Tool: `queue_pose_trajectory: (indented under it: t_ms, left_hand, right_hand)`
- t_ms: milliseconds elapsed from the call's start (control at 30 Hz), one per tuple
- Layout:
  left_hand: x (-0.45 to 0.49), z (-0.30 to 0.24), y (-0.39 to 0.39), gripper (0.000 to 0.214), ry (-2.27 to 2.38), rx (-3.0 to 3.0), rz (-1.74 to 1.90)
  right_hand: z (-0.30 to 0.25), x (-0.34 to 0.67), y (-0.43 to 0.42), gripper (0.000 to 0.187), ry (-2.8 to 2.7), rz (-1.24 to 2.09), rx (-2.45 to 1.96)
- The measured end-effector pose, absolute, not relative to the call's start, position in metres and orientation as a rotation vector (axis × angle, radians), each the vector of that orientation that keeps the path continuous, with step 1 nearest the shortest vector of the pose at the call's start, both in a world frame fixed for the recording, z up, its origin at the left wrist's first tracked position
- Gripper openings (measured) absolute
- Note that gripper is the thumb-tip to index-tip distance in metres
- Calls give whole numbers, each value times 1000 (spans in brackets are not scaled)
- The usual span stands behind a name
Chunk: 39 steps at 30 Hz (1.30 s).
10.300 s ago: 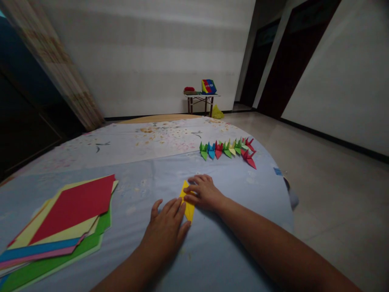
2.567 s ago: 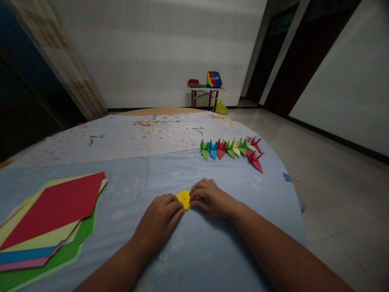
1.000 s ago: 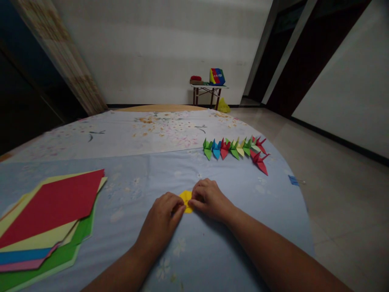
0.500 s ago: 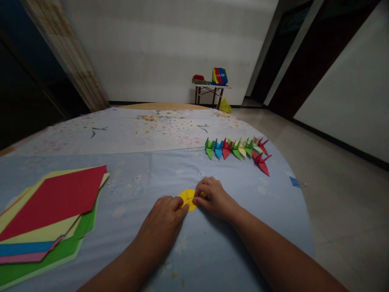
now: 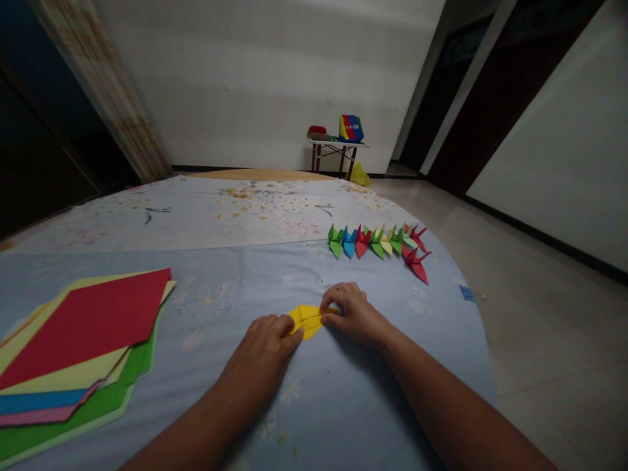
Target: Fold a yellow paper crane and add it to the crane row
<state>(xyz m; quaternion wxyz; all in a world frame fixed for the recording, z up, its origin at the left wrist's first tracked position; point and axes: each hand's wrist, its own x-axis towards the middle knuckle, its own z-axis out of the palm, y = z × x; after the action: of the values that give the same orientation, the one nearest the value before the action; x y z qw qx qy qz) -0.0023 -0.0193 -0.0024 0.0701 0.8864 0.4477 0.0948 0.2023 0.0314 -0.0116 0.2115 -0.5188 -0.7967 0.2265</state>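
A small folded yellow paper [image 5: 305, 318] lies on the light blue tablecloth [image 5: 343, 392] in front of me. My left hand [image 5: 267, 343] has its fingers curled and presses the paper's left end. My right hand [image 5: 354, 314] pinches the paper's right end with fingers bent. Both hands rest on the cloth, and parts of the paper are hidden under the fingertips.
A row of several folded paper cranes [image 5: 377, 241] in green, blue, red and yellow stands at the far right of the table. A stack of coloured paper sheets [image 5: 83, 340], red on top, lies at the left. A small stool [image 5: 333, 157] with items stands by the far wall.
The yellow paper has been drawn out wider between my hands since half a second ago. My right hand has shifted slightly right; the left hand stays at the paper's left end.
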Motion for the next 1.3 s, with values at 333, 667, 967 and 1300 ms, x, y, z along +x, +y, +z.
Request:
queue_pose_trajectory:
  t_ms: [333, 667, 967, 1300]
  left_hand:
    - [-5, -6, -22, 29, 1407, 2726, 340]
    - [-15, 9, -26, 29, 1444, 2745, 207]
    - [-16, 10, -22, 27, 1372, 2725, 226]
    - [-19, -4, -20, 25, 1339, 2747, 397]
  right_hand:
    - [-18, 183, 29, 45, -2201, 437, -1568]
    - [-13, 195, 31, 39, -2195, 487, -1679]
    - [-9, 202, 34, 39, -2220, 557, -1693]
    - [6, 211, 34, 33, -2185, 550, -1676]
